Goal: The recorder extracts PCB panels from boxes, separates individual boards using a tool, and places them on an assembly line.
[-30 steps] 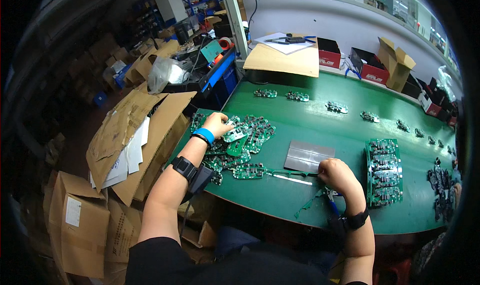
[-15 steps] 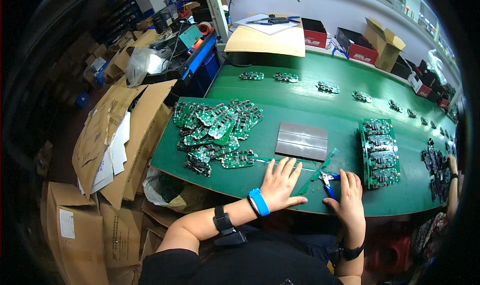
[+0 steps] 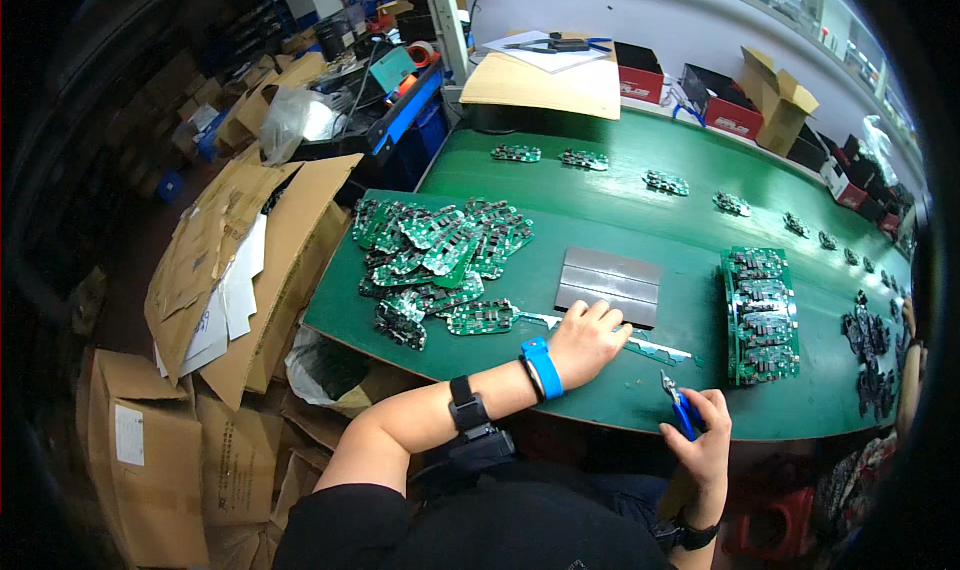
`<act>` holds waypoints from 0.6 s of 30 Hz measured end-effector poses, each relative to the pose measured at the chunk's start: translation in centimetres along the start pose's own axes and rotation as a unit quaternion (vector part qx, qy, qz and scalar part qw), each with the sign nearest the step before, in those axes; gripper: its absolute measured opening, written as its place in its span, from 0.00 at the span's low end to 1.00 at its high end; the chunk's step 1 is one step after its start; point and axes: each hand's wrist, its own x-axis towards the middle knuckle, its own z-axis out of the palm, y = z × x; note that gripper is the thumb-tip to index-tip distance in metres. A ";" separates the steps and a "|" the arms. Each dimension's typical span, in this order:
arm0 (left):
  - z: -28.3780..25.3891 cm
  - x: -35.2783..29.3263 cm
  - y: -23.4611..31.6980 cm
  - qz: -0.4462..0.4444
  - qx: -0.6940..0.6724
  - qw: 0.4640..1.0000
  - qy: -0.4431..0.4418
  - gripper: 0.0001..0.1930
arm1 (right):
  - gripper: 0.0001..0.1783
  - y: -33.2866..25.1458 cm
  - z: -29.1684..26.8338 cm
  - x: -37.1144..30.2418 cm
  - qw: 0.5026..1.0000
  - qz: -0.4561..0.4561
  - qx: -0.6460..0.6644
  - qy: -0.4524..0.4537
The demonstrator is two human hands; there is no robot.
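Note:
My right hand [image 3: 707, 436] is closed around the blue handles of a pair of side cutters [image 3: 681, 411], whose jaws point away from me, just above the green table. My left hand [image 3: 588, 348] has its fingers curled down and closed over a narrow circuit board strip [image 3: 660, 350]. The strip shows on both sides of that hand; the fingertips' exact grip is hidden. Left of it lies a single green circuit board [image 3: 480, 317], next to a heap of similar boards [image 3: 440, 240]. A grey grooved metal plate [image 3: 608, 282] sits just beyond my left hand.
A stack of joined board panels [image 3: 760, 315] stands on the right. Small boards [image 3: 665, 182] lie in a row along the green table [image 3: 600, 210]. Black parts [image 3: 868, 340] lie at far right near another person's arm [image 3: 908, 380]. Cardboard boxes [image 3: 150, 470] crowd the left.
My right hand has picked up the side cutters from the table. My left hand has gone from spread to curled, moving slightly right over the strip. The diagonal green strip has shifted to lie lengthwise.

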 end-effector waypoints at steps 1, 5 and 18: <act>-0.4 0.4 0.4 0.000 -0.011 0.999 0.036 0.14 | 0.23 -0.5 -0.3 -0.3 1.000 0.007 -0.004 -0.003; -0.6 0.9 1.0 -0.055 -0.281 0.956 0.064 0.09 | 0.22 -2.4 -1.4 0.5 0.997 -0.066 -0.030 -0.009; 3.0 12.3 5.4 -0.300 -0.769 0.550 -0.127 0.18 | 0.37 -0.9 -5.2 8.0 0.930 0.024 -0.324 0.173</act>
